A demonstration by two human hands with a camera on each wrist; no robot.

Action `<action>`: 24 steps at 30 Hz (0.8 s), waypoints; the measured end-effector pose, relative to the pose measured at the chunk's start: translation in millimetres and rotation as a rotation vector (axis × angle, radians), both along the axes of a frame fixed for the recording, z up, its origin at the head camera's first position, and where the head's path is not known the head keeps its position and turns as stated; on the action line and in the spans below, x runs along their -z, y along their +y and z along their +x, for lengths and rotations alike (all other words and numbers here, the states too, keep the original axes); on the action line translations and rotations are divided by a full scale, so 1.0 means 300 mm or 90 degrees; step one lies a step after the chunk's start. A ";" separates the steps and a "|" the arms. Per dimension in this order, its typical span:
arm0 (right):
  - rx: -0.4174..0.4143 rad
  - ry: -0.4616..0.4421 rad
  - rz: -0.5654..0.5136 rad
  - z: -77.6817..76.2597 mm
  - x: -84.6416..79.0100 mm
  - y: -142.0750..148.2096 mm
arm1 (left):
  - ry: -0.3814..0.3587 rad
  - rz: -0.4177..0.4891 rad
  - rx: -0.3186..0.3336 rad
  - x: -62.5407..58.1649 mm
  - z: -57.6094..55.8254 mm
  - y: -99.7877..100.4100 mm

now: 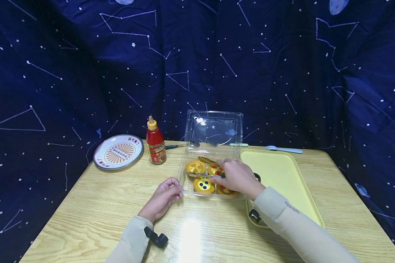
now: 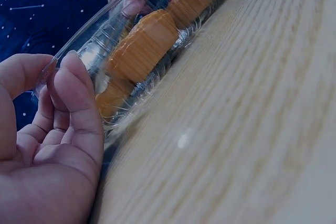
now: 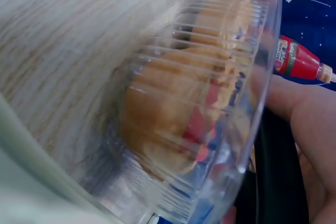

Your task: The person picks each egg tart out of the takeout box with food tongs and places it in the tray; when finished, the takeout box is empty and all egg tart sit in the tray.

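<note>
A clear plastic clamshell box (image 1: 188, 190) lies with its lid (image 1: 214, 114) raised at the back. Several toy-like tarts sit inside, among them a tart with blue dots (image 1: 204, 186) and a tart with orange wedges (image 1: 195, 167). My left hand (image 1: 162, 197) pinches the box's front left corner between thumb and fingers, as the left wrist view also shows. In my right hand (image 1: 238, 177) is a pair of tongs (image 1: 202, 175) with black handles. Their arms are spread over the tarts, around a red-topped tart (image 1: 214, 170) that the hand partly hides.
Right of the box lies a yellow tray (image 1: 276, 164), under my right forearm. A blue fork (image 1: 284, 149) is behind it. On the left stand a red sauce bottle (image 1: 156, 146) and a patterned plate (image 1: 100, 155). Utensil handles (image 1: 176, 146) show behind the box.
</note>
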State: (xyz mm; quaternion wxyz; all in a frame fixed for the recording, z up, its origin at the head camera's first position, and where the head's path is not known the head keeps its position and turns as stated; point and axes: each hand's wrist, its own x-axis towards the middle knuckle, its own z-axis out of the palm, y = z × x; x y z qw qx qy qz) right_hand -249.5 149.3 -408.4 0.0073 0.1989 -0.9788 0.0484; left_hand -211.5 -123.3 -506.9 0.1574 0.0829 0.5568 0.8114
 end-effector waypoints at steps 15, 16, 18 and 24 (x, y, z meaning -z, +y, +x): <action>-0.011 0.029 -0.021 0.009 0.010 -0.009 | 0.003 0.002 0.000 -0.001 0.004 0.002; -0.010 0.034 -0.021 0.009 0.010 -0.008 | 0.006 0.001 0.002 -0.001 0.003 0.001; -0.006 0.042 -0.023 0.009 0.009 -0.005 | 0.006 0.001 -0.001 -0.001 0.001 0.001; -0.003 0.059 -0.049 0.021 -0.005 0.014 | 0.005 0.002 -0.005 0.006 -0.003 0.002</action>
